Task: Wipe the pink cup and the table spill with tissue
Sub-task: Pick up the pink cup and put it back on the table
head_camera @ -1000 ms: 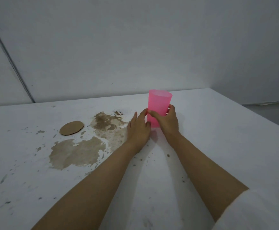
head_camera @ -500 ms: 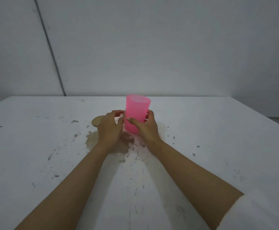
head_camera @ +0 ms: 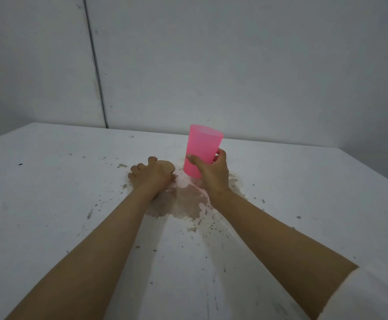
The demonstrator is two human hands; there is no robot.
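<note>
One pink cup (head_camera: 202,150), within right grip (head_camera: 213,179)

You're looking at a plain translucent pink cup (head_camera: 203,151). The spill (head_camera: 183,204) is mottled tan-brown with pale edges. The bench (head_camera: 50,192) is white, flecked with dark grey specks and streaks. Round disc (head_camera: 167,168): cardboard brown. Your sleeve (head_camera: 373,296): white. Wall (head_camera: 234,65): pale grey.
</note>
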